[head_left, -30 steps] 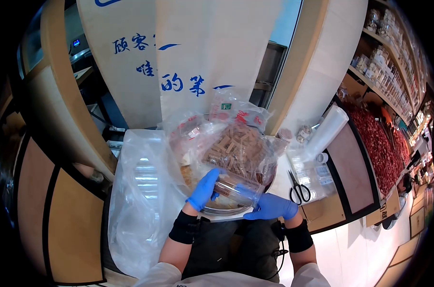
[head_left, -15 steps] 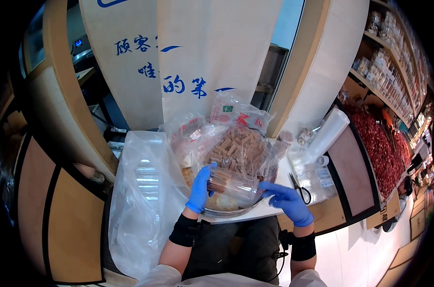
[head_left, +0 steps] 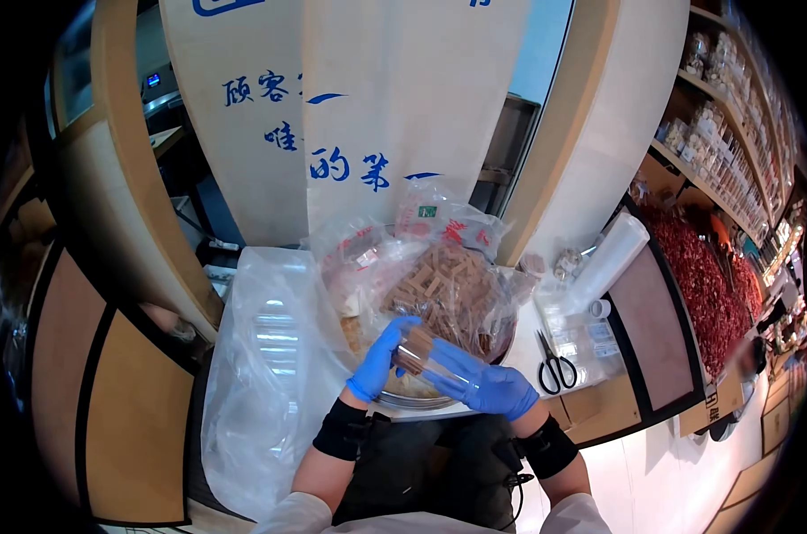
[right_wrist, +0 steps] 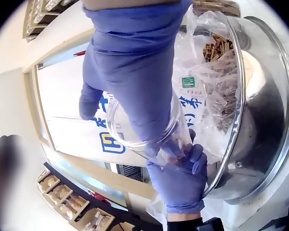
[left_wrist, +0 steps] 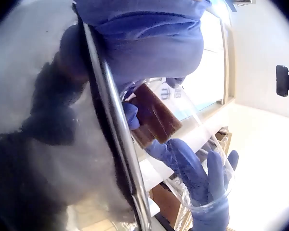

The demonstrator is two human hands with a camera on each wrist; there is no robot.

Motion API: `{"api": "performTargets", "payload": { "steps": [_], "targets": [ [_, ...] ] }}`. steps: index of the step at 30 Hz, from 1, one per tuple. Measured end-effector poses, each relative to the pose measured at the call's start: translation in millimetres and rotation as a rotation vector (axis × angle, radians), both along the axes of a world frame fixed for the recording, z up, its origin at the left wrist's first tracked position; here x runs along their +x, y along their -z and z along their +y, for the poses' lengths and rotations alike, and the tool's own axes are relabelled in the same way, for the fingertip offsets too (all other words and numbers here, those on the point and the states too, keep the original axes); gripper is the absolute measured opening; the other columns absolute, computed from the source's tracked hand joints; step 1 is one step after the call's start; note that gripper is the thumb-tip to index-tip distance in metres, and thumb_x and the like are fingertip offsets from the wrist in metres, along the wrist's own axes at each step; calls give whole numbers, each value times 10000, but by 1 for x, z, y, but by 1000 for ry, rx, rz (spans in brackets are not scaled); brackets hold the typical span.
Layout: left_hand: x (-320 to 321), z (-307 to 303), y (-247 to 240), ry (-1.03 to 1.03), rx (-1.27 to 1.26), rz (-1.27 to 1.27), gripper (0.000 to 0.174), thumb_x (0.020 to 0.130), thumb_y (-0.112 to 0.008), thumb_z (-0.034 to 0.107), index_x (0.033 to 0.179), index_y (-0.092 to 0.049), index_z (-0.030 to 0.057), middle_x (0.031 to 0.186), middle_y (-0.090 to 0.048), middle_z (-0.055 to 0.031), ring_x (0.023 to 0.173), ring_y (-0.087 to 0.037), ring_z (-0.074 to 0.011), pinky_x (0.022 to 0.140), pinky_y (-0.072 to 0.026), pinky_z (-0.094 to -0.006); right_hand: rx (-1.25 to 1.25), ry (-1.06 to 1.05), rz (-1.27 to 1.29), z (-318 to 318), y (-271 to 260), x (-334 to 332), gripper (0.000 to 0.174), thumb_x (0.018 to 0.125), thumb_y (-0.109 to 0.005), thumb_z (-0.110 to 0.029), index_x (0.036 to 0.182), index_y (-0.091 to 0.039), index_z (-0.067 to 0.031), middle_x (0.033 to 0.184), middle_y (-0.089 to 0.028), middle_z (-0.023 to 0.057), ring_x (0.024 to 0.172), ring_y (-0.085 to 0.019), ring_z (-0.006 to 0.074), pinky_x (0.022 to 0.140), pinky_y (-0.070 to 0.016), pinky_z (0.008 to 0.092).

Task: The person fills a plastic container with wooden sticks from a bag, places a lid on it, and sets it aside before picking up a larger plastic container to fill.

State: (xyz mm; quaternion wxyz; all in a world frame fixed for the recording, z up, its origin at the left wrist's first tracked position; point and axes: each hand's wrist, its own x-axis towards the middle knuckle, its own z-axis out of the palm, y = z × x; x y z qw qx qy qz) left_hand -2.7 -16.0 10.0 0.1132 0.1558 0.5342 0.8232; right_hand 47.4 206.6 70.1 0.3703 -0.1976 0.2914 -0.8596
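My gloved left hand (head_left: pixel 377 360) grips the closed end of a clear plastic jar (head_left: pixel 448 363), tilted sideways over the front of a metal basin (right_wrist: pixel 241 72). Flat brown strips (left_wrist: pixel 156 115) lie stacked in the jar's bottom end. From the mouth side, my gloved right hand (head_left: pixel 503 392) reaches in; in the right wrist view its fingers are inside the jar while the thumb (right_wrist: pixel 90 102) stays outside. Through the clear wall in the left wrist view, the right fingers (left_wrist: pixel 188 159) look extended toward the strips. Behind the jar, a plastic bag of similar brown strips (head_left: pixel 452 280) sits in the basin.
Left of the basin lies a large clear plastic bag (head_left: pixel 261 392) with clear jars inside. Black-handled scissors (head_left: pixel 556 369) rest on the right, near flat plastic packets (head_left: pixel 590 343) and a plastic roll (head_left: pixel 612 254). A white lettered panel (head_left: pixel 359 116) stands behind the basin.
The right hand first lay at the jar's mouth, then drew back to the right with fingers spread, and now has its fingers inside the jar. The left hand keeps holding the jar, which tilts more.
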Motion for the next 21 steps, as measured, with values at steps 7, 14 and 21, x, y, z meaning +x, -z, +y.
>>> {"api": "performTargets", "payload": {
  "steps": [7, 14, 21],
  "targets": [
    [1, 3, -2, -23, -84, 30, 516, 982, -371, 488, 1322, -491, 119, 999, -602, -17, 728, -554, -70, 557, -396, -209, 132, 98, -33, 8, 23, 1, 702, 963, -490, -324, 1525, -170, -52, 1552, -274, 97, 1432, -269, 270, 1184, -226, 385],
    [3, 2, -5, -16, -175, 123, 471, 985, -374, 440, 1329, -473, 135, 999, -575, -4, 724, -526, -53, 564, -392, -203, 185, 103, -62, 8, 30, -5, 650, 1001, -442, -385, 1504, -232, -32, 1537, -292, 116, 1430, -270, 277, 1179, -241, 379],
    [4, 1, -4, -21, -149, 125, 484, 990, -366, 430, 1353, -455, 123, 1035, -569, -7, 763, -525, -59, 603, -404, -204, 166, 70, 2, 13, 33, -5, 708, 988, -448, -442, 1507, -214, -21, 1551, -258, 128, 1442, -234, 295, 1192, -195, 378]
  ]
}}
